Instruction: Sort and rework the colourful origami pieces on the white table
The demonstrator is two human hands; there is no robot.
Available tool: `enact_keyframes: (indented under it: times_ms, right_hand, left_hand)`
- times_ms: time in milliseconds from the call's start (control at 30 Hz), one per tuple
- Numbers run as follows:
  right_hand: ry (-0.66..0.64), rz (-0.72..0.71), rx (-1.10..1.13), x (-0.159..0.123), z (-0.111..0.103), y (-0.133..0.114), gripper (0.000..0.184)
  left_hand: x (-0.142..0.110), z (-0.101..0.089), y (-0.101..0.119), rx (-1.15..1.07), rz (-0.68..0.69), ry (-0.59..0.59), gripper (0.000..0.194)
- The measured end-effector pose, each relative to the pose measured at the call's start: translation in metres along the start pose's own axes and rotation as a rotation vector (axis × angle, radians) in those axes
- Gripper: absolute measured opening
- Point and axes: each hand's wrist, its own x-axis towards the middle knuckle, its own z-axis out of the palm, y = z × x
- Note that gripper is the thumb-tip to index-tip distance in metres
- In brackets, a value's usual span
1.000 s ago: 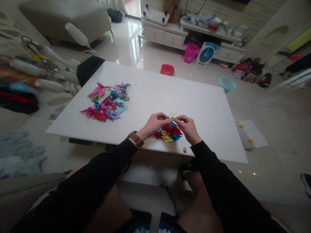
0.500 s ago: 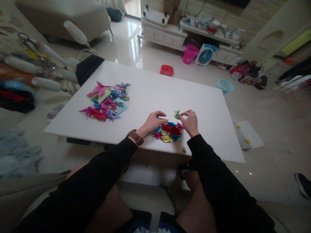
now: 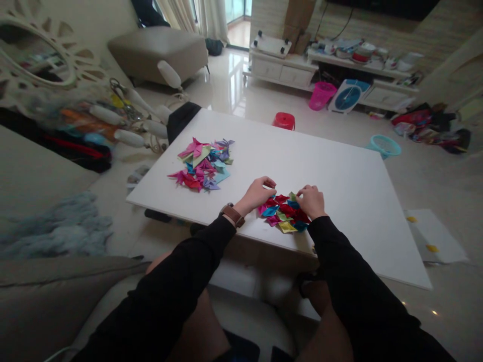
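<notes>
My right hand (image 3: 311, 201) pinches a small light-green origami piece (image 3: 292, 196) at the far edge of a cluster of folded papers (image 3: 286, 213). These are red, blue, pink, yellow and green and lie close together near the front of the white table (image 3: 339, 191). Just left of the cluster's far side is my left hand (image 3: 260, 192), its thumb and fingers apart and curved, with nothing visible between them. A brown-strapped watch (image 3: 233, 215) sits on the left wrist. Further left on the table lies a heap of pointed origami cranes (image 3: 202, 166) in pink, purple, blue and green.
A red stool (image 3: 284, 120) stands beyond the table's far edge. On the floor to the right are a light-blue basket (image 3: 385, 146) and a white board (image 3: 437, 239) with yellow spots. Lamp arms (image 3: 130, 138) reach near the table's left corner. A pink bin (image 3: 322, 95) stands further back.
Both hands held the green piece at first. My left hand let go, and my right hand carried it rightward, then down to the cluster's far edge. The view has turned left.
</notes>
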Motion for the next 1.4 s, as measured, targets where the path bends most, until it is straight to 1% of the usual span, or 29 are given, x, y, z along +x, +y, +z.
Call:
enact_keyframes:
  times_ms: [67, 133, 233, 300, 400, 500, 600, 667, 700, 767, 833, 867, 967, 1067, 1133, 1200, 1267, 1300, 1367, 1400]
  right_hand:
    - [-0.067, 0.011, -0.001, 0.000, -0.002, -0.001, 0.020]
    - [-0.101, 0.020, 0.001, -0.001, -0.006, -0.002, 0.020]
    - [-0.078, 0.014, 0.014, -0.004, -0.013, -0.003, 0.024]
    - [-0.052, 0.003, 0.036, -0.007, -0.018, -0.003, 0.026]
    - [-0.035, -0.027, 0.074, -0.014, -0.027, -0.002, 0.024]
    - [-0.026, -0.070, 0.117, -0.024, -0.036, 0.001, 0.021]
    - [-0.003, -0.100, 0.150, -0.034, -0.043, 0.005, 0.020]
    - [0.011, -0.107, 0.160, -0.041, -0.047, 0.010, 0.019]
    - [0.015, -0.107, 0.163, -0.044, -0.049, 0.012, 0.019]
    - [0.021, -0.100, 0.172, -0.048, -0.053, 0.018, 0.020]
    - [0.030, -0.092, 0.186, -0.051, -0.057, 0.024, 0.019]
    - [0.038, -0.087, 0.197, -0.051, -0.060, 0.027, 0.019]
    - [0.071, -0.070, 0.232, -0.051, -0.065, 0.032, 0.016]
    - [0.096, -0.055, 0.257, -0.051, -0.069, 0.035, 0.014]
    - [0.107, -0.054, 0.270, -0.052, -0.071, 0.035, 0.013]
    - [0.120, -0.059, 0.287, -0.053, -0.074, 0.035, 0.013]
    - [0.140, -0.063, 0.306, -0.055, -0.078, 0.034, 0.013]
    - [0.152, -0.064, 0.315, -0.056, -0.080, 0.034, 0.013]
    - [0.178, -0.063, 0.336, -0.057, -0.084, 0.034, 0.013]
    - [0.192, -0.063, 0.347, -0.058, -0.086, 0.033, 0.013]
  left_hand:
    - [0.006, -0.012, -0.004, 0.055, -0.029, 0.062, 0.016]
    - [0.013, -0.024, -0.011, 0.107, -0.066, 0.158, 0.018]
    - [0.026, -0.043, -0.025, 0.171, -0.145, 0.300, 0.022]
    - [0.032, -0.056, -0.033, 0.205, -0.178, 0.360, 0.024]
    - [0.038, -0.075, -0.040, 0.273, -0.174, 0.431, 0.025]
    - [0.048, -0.091, -0.040, 0.369, -0.148, 0.485, 0.032]
    - [0.066, -0.105, -0.037, 0.472, -0.149, 0.513, 0.037]
    - [0.080, -0.115, -0.036, 0.583, -0.163, 0.519, 0.039]
    - [0.086, -0.120, -0.036, 0.714, -0.178, 0.502, 0.039]
    - [0.096, -0.128, -0.038, 0.934, -0.221, 0.411, 0.039]
    - [0.101, -0.133, -0.039, 1.070, -0.273, 0.334, 0.037]
    - [0.103, -0.135, -0.040, 1.085, -0.284, 0.316, 0.036]
    - [0.102, -0.134, -0.038, 1.099, -0.294, 0.291, 0.032]
    - [0.097, -0.130, -0.030, 1.138, -0.273, 0.306, 0.029]
    - [0.093, -0.125, -0.020, 1.174, -0.230, 0.333, 0.029]
    - [0.087, -0.114, -0.008, 1.180, -0.148, 0.355, 0.026]
    - [0.080, -0.096, 0.005, 1.152, -0.046, 0.340, 0.021]
    - [0.074, -0.084, 0.012, 1.130, 0.003, 0.306, 0.020]
    - [0.058, -0.052, 0.024, 1.072, 0.121, 0.225, 0.022]
    - [0.048, -0.034, 0.028, 0.990, 0.221, 0.160, 0.023]
